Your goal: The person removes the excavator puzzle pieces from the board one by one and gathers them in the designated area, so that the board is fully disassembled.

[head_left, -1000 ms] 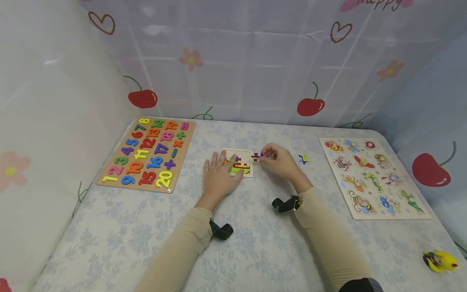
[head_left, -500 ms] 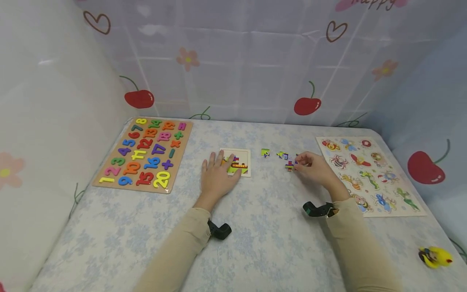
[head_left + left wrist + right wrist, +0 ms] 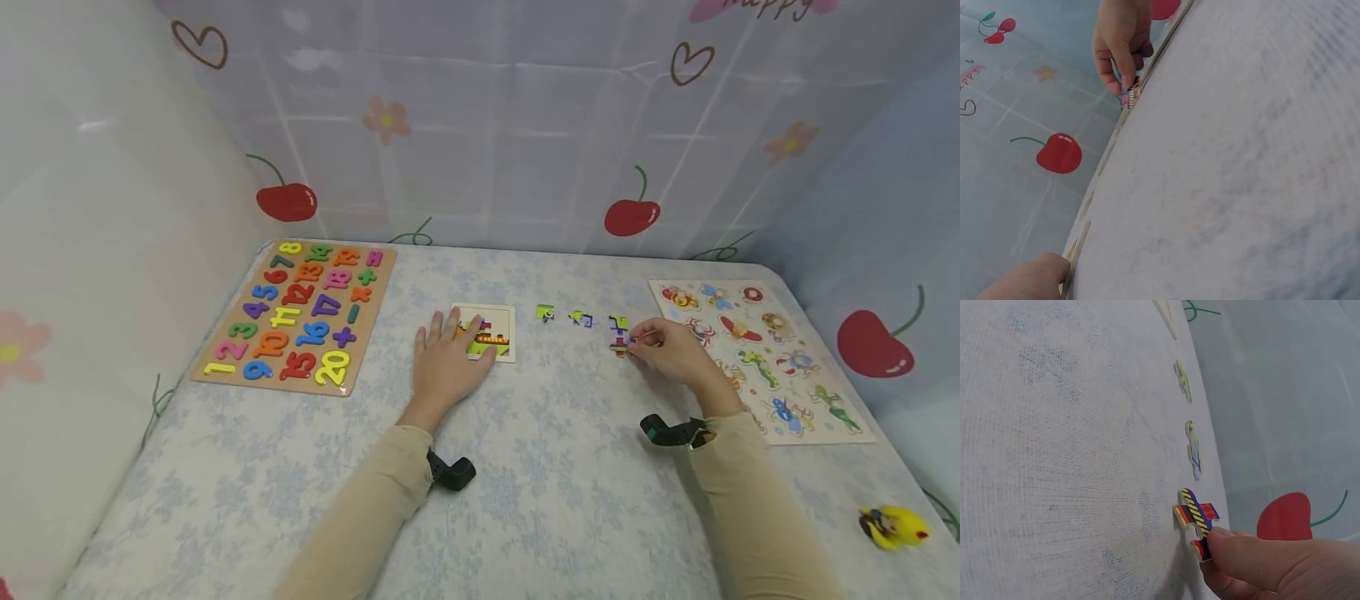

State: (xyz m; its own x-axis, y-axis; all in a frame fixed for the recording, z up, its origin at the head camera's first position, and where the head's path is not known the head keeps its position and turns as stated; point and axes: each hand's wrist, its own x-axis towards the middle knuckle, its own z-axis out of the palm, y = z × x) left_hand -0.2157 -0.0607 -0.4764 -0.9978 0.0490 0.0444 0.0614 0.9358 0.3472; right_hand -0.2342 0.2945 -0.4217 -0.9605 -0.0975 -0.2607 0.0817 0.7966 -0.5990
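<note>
My left hand (image 3: 450,362) rests with spread fingers on a small square wooden jigsaw puzzle (image 3: 508,310), covering its left side. Part of a vehicle picture shows in its tray. Between thumb and fingers, my right hand (image 3: 678,354) pinches a jigsaw piece (image 3: 1194,512) with yellow-black stripes and red and purple patches. In the right wrist view it is tilted close over the cloth. Three loose jigsaw pieces lie in a row right of the tray: a yellow-green one (image 3: 545,313), a green and purple one (image 3: 581,319), and another (image 3: 618,322) just behind the held piece.
A wooden number board (image 3: 367,325) lies at the left of the cloth-covered table (image 3: 540,483). On the right is an insect picture board (image 3: 750,383), partly behind my right hand. A yellow toy (image 3: 896,527) sits near the right edge. A printed curtain hangs behind.
My right hand has carried the pinched piece rightward from beside the tray, past the loose pieces, uncovering two of them, and turned it. My left hand has stayed on the puzzle.
</note>
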